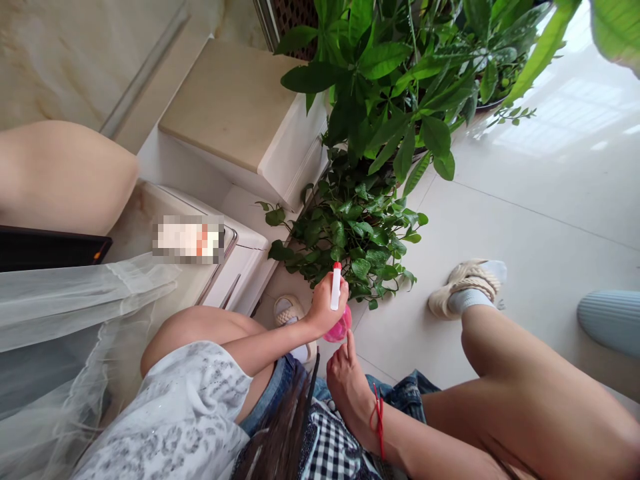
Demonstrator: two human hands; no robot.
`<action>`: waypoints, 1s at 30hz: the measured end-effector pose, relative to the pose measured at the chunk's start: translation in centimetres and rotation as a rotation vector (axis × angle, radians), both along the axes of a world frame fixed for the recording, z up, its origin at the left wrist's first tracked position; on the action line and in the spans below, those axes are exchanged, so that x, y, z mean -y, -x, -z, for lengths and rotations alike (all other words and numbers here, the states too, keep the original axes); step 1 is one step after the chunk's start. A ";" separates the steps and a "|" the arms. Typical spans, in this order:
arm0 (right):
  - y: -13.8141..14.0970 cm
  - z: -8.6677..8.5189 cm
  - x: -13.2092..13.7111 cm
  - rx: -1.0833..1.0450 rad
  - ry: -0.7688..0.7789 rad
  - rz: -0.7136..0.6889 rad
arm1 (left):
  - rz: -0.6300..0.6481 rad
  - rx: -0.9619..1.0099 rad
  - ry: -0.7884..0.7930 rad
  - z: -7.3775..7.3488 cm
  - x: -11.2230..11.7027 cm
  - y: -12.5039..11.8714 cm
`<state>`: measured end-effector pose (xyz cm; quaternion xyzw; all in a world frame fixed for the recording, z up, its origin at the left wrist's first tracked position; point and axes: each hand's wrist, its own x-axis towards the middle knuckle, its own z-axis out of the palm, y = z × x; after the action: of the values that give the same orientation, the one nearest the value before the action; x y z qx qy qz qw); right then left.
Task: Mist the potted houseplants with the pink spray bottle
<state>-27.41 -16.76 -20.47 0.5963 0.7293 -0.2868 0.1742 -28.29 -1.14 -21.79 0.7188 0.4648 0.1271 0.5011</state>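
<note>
My left hand [327, 308] is closed around a spray bottle [339, 327] with a pink body, a white head and a red nozzle. The nozzle points away from me, at the leaves of a trailing potted plant [357, 230]. Just below the bottle is my right hand [345, 380], a red string tied at its wrist. Its index finger reaches out to the bottle's edge, apparently touching it, while the other fingers are curled. The palm is hidden from above.
A taller broad-leaved plant [390, 67] rises behind the trailing one. On the left are a beige-topped ledge [230, 100], a sheer curtain [75, 320] and a blurred-out item [187, 239]. My legs straddle the tiled floor [510, 213]. A ribbed light-blue object [610, 323] stands at right.
</note>
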 end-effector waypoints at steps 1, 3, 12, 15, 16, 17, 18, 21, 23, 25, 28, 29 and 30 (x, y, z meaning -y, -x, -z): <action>0.0 0.0 0.0 -0.009 -0.001 0.012 | 0.000 -0.011 0.005 0.0 -0.1 0.0; 0.0 0.1 0.1 -0.018 -0.006 0.021 | 0.004 -0.023 0.010 -0.1 -0.2 0.0; 0.1 0.3 0.4 -0.011 -0.003 0.017 | 0.067 0.046 0.012 -0.6 0.0 -0.2; 0.0 0.1 0.1 -0.015 0.026 -0.001 | 0.090 0.041 0.037 -0.8 -0.1 -0.2; 0.0 0.0 0.0 -0.019 0.031 -0.001 | 0.094 0.034 0.041 -0.8 -0.1 -0.2; -0.1 -0.1 -0.1 -0.022 0.031 0.003 | 0.095 0.026 0.043 -0.8 0.0 -0.2; -0.1 -0.3 -0.2 -0.025 0.033 0.008 | 0.095 0.021 0.045 -0.8 0.0 -0.2; -0.2 -0.6 -0.5 -0.023 0.056 -0.002 | 0.098 0.031 0.041 -0.6 0.1 -0.1; -0.2 -0.6 -0.6 -0.022 0.082 -0.015 | 0.105 0.054 0.037 -0.4 0.1 -0.1; -0.2 -0.6 -0.5 -0.030 0.086 0.000 | 0.114 0.074 0.042 -0.3 0.2 0.0; -0.2 -0.4 -0.3 -0.066 0.049 0.063 | 0.140 0.081 0.051 -0.2 0.3 -0.1; -0.1 -0.4 -0.2 -0.072 0.037 0.077 | 0.151 0.077 0.051 -0.2 0.3 -0.1; -0.1 -0.3 -0.1 -0.076 0.032 0.082 | 0.162 0.071 0.050 -0.2 0.3 -0.1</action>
<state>-27.27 -16.62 -20.15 0.6115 0.7057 -0.3277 0.1441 -28.23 -1.47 -21.60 0.7364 0.3901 0.0996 0.5438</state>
